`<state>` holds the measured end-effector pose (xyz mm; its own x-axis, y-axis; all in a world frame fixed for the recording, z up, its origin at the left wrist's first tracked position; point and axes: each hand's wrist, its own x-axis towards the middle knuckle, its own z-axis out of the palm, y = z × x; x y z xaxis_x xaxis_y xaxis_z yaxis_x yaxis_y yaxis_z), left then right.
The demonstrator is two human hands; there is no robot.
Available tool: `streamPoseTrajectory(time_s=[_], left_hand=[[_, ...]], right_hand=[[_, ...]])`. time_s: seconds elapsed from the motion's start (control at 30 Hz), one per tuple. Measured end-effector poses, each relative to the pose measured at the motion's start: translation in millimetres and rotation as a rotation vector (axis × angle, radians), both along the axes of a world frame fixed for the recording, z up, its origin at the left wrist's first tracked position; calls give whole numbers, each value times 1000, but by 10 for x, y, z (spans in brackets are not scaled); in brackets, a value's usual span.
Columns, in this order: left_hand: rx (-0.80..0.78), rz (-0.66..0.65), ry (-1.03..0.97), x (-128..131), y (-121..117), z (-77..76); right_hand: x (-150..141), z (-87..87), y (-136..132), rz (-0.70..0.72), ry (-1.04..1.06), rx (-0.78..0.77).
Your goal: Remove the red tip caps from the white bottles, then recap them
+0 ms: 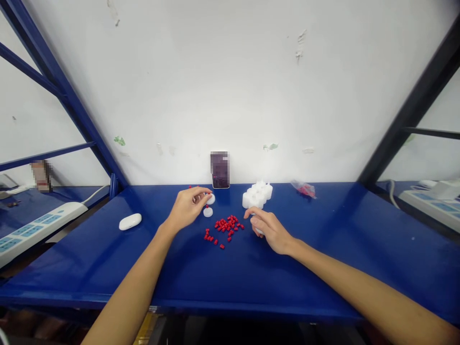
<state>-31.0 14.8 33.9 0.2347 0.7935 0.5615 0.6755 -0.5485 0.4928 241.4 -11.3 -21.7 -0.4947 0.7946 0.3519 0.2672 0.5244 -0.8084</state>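
My left hand is closed in a pinch, its fingertips at the red top of a white round piece. Just below it, a second white round piece with a red tip rests on the blue table. My right hand curls around a white object, mostly hidden by the fingers; its index finger reaches toward the red parts. Between the hands lies a loose scatter of small red cylindrical pieces. A cluster of white round pieces stands just beyond my right hand.
A phone leans against the wall at the back. A clear bag with red pieces lies at the back right, and a white oval case at the left. Power strips run beyond the blue frame on either side.
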Motion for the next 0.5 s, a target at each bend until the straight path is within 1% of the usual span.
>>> streamPoseTrajectory(time_s=[0.1,0.23,0.37,0.5], left_hand=[[-27,71,177,-170,69,-71],[-83,115,363,-184,113,-179],[-93,177,446,-164,131,-231],[-82,274,489,-167,136,-249]], right_hand=[[4,7,-4,5,-31,3],[-1,20,-11,11,-61,17],[3,33,-13,12,-92,48],[8,43,-14,6,-114,65]])
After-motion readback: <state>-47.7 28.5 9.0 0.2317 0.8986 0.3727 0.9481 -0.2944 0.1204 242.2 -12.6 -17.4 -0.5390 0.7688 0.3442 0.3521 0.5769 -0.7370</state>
